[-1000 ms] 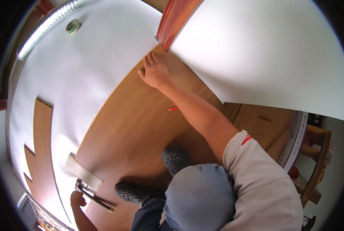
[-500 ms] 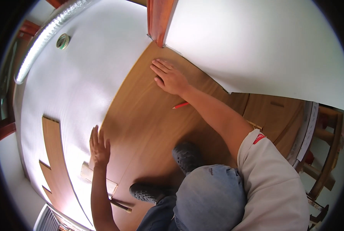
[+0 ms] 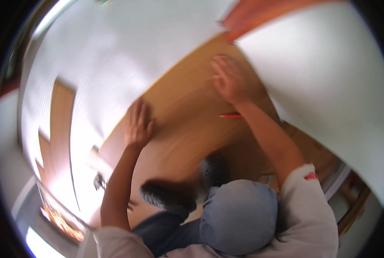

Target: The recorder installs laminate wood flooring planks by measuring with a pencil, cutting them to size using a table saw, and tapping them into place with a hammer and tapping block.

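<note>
Wood-look laminate flooring [image 3: 183,129] lies beneath both of my hands. My left hand [image 3: 139,125] rests with its fingers stretched out at the flooring's left edge, beside the white underlay sheet [image 3: 110,64]. Farther off and to the right, my right hand [image 3: 229,81] is spread flat on the boards near the far corner, slightly blurred by motion. Neither hand grips anything. A red pencil [image 3: 230,115] lies on the boards just below the right hand, close to the forearm.
Loose laminate planks [image 3: 63,116] lie on the underlay at the left. A white wall [image 3: 329,64] and a reddish wooden door frame [image 3: 252,19] border the flooring at the far right. A hammer-like metal head [image 3: 99,181] shows beside my left forearm, blurred.
The view has swung, so the whole scene appears turned and shifted. My left hand has come farther forward along the board edge. My right hand stays flat near the far corner.
</note>
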{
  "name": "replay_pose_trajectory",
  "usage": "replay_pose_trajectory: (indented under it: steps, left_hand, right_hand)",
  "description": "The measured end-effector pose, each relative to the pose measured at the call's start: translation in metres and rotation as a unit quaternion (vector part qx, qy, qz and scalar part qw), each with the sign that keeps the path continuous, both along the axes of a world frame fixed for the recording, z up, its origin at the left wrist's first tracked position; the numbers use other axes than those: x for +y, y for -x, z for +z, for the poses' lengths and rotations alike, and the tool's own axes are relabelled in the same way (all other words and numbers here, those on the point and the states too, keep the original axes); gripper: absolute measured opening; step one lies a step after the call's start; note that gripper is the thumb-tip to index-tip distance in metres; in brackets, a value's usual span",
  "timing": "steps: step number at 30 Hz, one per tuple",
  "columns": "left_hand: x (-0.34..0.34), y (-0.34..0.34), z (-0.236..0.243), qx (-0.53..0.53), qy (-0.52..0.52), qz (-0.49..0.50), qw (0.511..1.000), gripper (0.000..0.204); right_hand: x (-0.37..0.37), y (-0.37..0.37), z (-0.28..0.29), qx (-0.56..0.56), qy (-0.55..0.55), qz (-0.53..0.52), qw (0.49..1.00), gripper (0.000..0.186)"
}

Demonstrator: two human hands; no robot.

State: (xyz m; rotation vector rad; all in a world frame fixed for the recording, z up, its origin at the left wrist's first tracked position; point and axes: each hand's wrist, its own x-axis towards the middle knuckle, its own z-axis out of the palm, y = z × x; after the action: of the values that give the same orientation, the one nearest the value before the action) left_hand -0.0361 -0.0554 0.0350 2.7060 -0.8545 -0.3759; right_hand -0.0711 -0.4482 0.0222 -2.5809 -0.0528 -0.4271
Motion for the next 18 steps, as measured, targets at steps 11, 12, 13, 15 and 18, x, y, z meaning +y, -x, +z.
replay_pose_trajectory:
  steps: [11, 12, 13, 15, 18]
  left_hand:
    - [0.009, 0.028, -0.001, -0.111, 0.098, 0.061, 0.987, 0.060]
    - [-0.001, 0.041, -0.001, -0.108, 0.098, 0.107, 0.984, 0.061]
    - [-0.008, 0.054, -0.002, -0.104, 0.091, 0.148, 0.979, 0.061]
    - [-0.023, 0.088, 0.000, -0.091, 0.116, 0.146, 0.978, 0.063]
    - [-0.018, 0.130, 0.006, -0.048, 0.145, 0.099, 0.983, 0.063]
  right_hand:
    - [0.023, -0.003, 0.007, 0.044, 0.110, 0.072, 0.990, 0.043]
    - [0.022, -0.001, 0.005, 0.042, 0.106, 0.074, 0.991, 0.043]
    - [0.021, -0.001, 0.003, 0.041, 0.098, 0.063, 0.992, 0.043]
    - [0.018, -0.001, -0.002, 0.042, 0.101, 0.073, 0.991, 0.044]
    - [0.016, -0.001, -0.006, 0.057, 0.102, 0.072, 0.991, 0.045]
